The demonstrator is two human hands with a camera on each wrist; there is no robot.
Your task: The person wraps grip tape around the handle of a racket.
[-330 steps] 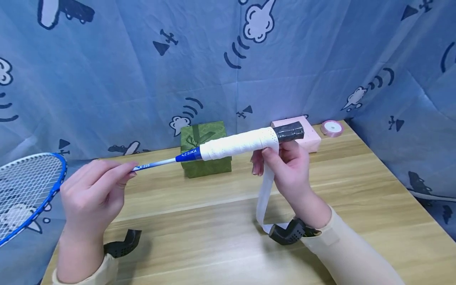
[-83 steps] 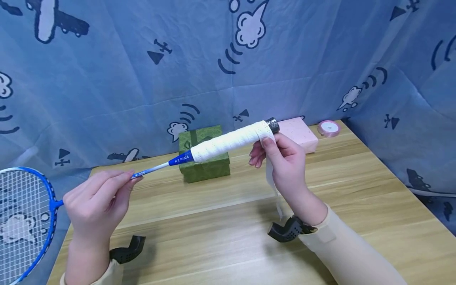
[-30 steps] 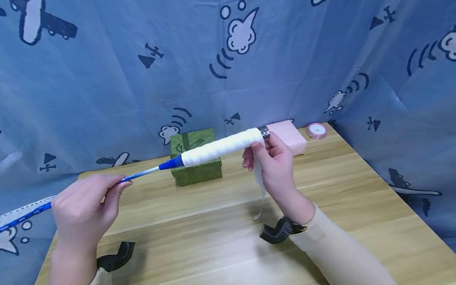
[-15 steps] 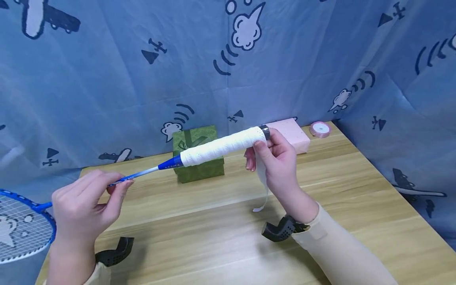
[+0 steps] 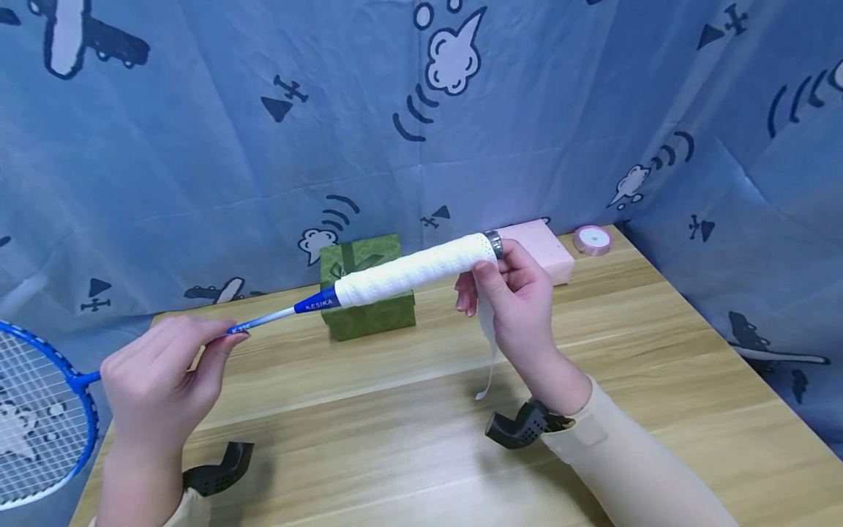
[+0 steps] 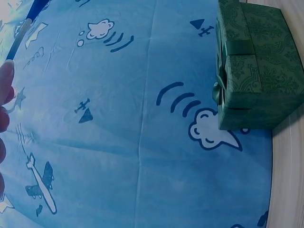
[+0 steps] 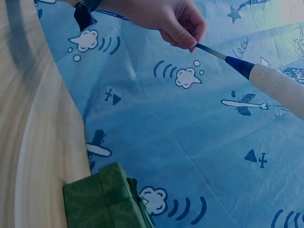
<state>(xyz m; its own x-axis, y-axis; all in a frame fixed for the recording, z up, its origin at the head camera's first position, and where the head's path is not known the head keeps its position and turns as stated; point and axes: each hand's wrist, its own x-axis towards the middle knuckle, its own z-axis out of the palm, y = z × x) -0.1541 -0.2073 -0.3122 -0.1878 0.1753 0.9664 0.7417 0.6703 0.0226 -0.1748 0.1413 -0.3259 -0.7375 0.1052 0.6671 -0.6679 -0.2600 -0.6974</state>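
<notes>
A blue badminton racket (image 5: 316, 300) is held in the air, its strung head at the left edge of the head view. My left hand (image 5: 161, 377) pinches its thin shaft between thumb and fingers. White perforated grip tape (image 5: 415, 272) is wound round the handle, leaving a short dark end (image 5: 494, 244) bare. At that end my right hand (image 5: 520, 304) pinches the tape against the handle, thumb in front. A short tail of tape hangs below the right hand, its tip above the table. In the right wrist view the left hand (image 7: 178, 23) grips the shaft.
On the wooden table (image 5: 369, 424) behind the racket stands a green gift box (image 5: 369, 318) with a ribbon. A pink box (image 5: 543, 252) and a pink ribbon spool (image 5: 593, 240) sit at the back right. A blue printed cloth (image 5: 263, 168) hangs behind.
Over eleven seconds the white tape has covered more of the dark handle, and its loose tail has shortened. In the last second the racket has turned about its shaft, swinging the head's face.
</notes>
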